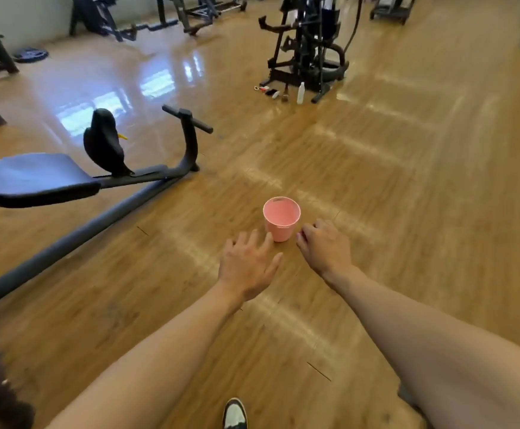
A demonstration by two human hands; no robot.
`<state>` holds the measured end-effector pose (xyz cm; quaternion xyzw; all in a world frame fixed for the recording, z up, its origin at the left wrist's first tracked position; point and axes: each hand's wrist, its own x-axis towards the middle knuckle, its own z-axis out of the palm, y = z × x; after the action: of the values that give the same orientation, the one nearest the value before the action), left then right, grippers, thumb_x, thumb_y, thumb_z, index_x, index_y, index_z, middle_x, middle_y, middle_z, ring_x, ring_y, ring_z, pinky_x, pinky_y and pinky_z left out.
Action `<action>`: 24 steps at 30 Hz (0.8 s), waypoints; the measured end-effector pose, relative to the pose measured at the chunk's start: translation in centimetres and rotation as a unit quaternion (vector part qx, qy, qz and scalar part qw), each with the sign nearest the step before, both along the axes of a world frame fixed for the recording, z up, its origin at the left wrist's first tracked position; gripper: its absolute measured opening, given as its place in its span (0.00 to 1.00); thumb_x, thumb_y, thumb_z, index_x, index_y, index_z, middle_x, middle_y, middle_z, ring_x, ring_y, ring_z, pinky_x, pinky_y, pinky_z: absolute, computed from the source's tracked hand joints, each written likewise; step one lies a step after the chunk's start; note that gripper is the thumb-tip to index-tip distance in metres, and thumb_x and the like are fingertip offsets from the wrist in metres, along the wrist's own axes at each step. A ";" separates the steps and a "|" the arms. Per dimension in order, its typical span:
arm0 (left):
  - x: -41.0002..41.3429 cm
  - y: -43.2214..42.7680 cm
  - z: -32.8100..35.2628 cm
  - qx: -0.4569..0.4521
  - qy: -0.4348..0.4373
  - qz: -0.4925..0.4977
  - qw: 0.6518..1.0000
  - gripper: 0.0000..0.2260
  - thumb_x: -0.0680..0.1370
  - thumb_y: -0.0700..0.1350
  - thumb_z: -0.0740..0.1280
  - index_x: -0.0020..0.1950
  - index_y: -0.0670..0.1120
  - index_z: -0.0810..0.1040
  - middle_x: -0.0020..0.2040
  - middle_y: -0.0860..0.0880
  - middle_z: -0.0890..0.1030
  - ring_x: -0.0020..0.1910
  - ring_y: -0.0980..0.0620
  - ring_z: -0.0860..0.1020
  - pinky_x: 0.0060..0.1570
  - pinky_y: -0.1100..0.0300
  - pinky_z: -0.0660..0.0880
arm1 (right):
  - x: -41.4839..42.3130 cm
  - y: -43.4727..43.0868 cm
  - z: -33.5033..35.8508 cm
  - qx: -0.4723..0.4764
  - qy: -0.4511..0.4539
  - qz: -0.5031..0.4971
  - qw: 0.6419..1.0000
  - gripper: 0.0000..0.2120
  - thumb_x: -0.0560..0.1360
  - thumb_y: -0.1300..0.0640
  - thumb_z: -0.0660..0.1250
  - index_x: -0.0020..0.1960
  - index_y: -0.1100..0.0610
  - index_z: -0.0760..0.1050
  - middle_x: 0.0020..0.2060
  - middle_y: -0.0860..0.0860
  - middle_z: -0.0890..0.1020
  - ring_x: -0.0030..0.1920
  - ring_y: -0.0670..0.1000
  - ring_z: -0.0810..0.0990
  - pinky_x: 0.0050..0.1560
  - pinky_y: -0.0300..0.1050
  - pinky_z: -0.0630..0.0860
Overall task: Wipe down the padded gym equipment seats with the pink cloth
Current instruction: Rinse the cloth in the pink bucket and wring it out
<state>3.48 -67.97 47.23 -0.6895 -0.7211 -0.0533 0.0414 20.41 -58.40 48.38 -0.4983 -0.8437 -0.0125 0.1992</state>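
Head view gives us no pink cloth that we can make out; what we see is a pink bucket (281, 218) upright on the wooden floor (407, 212), and the cloth may lie inside it, though its inside reads only as flat pink. Both our hands reach toward it from the near side, each one's grip open and carrying nothing: the left hand (247, 264) has its fingers spread, fingertips at the bucket's lower left wall, touching or just short, we cannot tell which; the right hand (323, 247) hangs with loosely curled fingers just beside its right wall. So the bucket sits straight ahead, between the two hands, about equally near to each. The padded seat (33, 174) we judge is to be wiped lies well apart, off to the left, on a black bench frame (104, 215).
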 end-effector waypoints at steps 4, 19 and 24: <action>-3.0 6.8 -0.8 -0.015 0.010 -0.025 1.000 0.28 0.83 0.63 0.52 0.68 0.46 0.79 0.59 0.42 0.82 0.52 0.39 0.80 0.43 0.46 0.76 | -3.4 5.9 -0.7 -0.006 -0.012 0.001 1.000 0.12 0.74 0.52 0.75 0.37 0.58 0.77 0.34 0.53 0.77 0.37 0.56 0.79 0.25 0.40 0.61; -6.9 36.9 -11.1 -0.118 -0.067 0.061 0.989 0.25 0.82 0.58 0.56 0.69 0.47 0.80 0.66 0.39 0.81 0.63 0.38 0.80 0.51 0.44 0.79 | -8.7 37.0 -12.9 -0.070 -0.039 0.039 0.996 0.10 0.70 0.54 0.78 0.37 0.57 0.80 0.33 0.52 0.78 0.37 0.56 0.80 0.26 0.39 0.60; -8.3 42.8 -14.6 -0.140 -0.087 0.059 0.985 0.25 0.83 0.59 0.53 0.71 0.47 0.77 0.68 0.39 0.79 0.66 0.37 0.78 0.52 0.44 0.79 | -10.6 44.1 -17.6 -0.125 -0.058 0.072 0.988 0.09 0.75 0.52 0.73 0.42 0.57 0.79 0.37 0.53 0.79 0.42 0.56 0.80 0.25 0.44 0.68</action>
<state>-4.81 -25.18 32.59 -0.6371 -0.7621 -0.0093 -0.1151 9.77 -14.32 30.82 -0.4558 -0.8824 0.0783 0.0868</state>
